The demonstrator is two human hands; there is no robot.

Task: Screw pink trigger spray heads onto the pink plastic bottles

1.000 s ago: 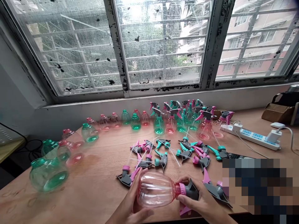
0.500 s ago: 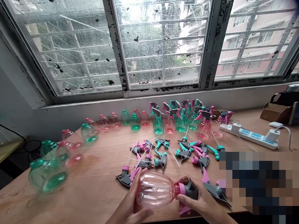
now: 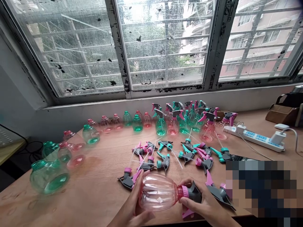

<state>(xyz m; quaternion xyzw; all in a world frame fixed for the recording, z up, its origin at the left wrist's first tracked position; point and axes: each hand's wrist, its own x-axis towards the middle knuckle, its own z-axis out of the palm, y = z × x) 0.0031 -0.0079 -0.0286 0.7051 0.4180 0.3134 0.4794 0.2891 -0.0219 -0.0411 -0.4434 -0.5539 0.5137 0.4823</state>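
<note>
Spray heads (image 3: 163, 163) litter the desk (image 3: 94, 192) beyond the bottle (image 3: 158, 193). Its axis runs crosswise, neck (image 3: 178, 192) rightward; left grip (image 3: 134, 201) cups it, right grip (image 3: 201, 203) pinches the collar (image 3: 185, 191).

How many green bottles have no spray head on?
5: the foremost bottle at near left; the overlapped bottle behind it; the mid-left bottle farther back; and, at the back left of centre, the farther bottle and nearer bottle. Others may be hidden.

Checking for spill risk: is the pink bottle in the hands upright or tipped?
Tipped: the pink bottle lies sideways, its base end in the left hand and its spray head in the right hand.
</note>
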